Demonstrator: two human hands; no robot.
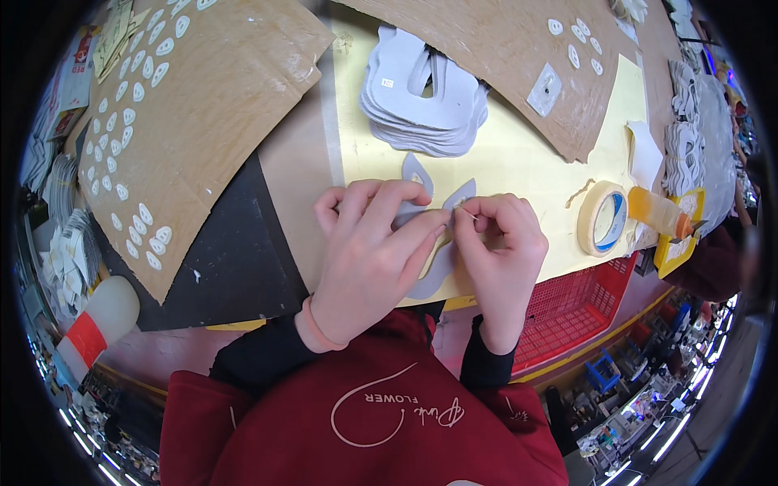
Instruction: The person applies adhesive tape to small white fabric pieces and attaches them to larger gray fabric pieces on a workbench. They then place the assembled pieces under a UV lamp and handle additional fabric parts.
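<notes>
A grey cut-out piece with curved, pointed arms [435, 275] lies on the yellow table covering in front of me. My left hand [369, 243] is over its left side, with thumb and index fingertips closed on its inner edge. Close by on the right, my right hand [504, 240] pinches a thin pale sliver [465, 211] against the piece, its other fingers curled in. My fingers hide part of the piece's middle. Just beyond stands a stack of similar grey cut-outs [428, 130].
Brown sheets bearing small white oval pieces lie at left [235, 89] and far right [519, 49]. Toward the right are a tape roll [591, 219], an orange-capped bottle [655, 212] and a yellow tray [673, 257]. A red plastic basket [567, 312] sits below the table edge.
</notes>
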